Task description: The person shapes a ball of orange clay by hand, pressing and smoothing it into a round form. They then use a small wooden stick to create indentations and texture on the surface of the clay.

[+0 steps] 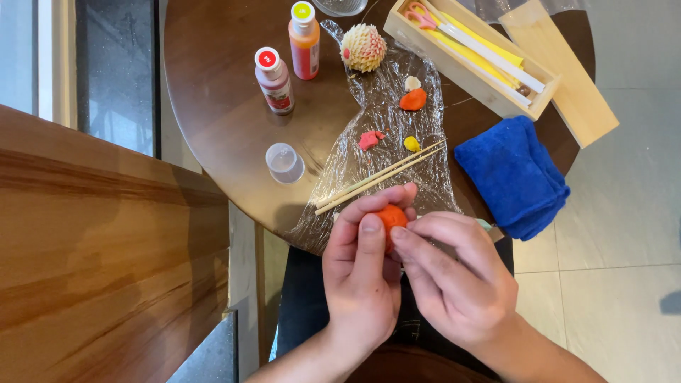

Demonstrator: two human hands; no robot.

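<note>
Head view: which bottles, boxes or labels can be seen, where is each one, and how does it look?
Red bottle: table's left part, dark red, white cap with red sticker.
Orange bottle: behind it, orange, white cap with yellow-green sticker.
Wooden box: table's far right, long, pale, open, holding tools; its lid lies beside.

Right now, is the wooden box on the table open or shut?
Open: the wooden box shows scissors and yellow sticks inside, and its lid lies beside it on the table.
</note>
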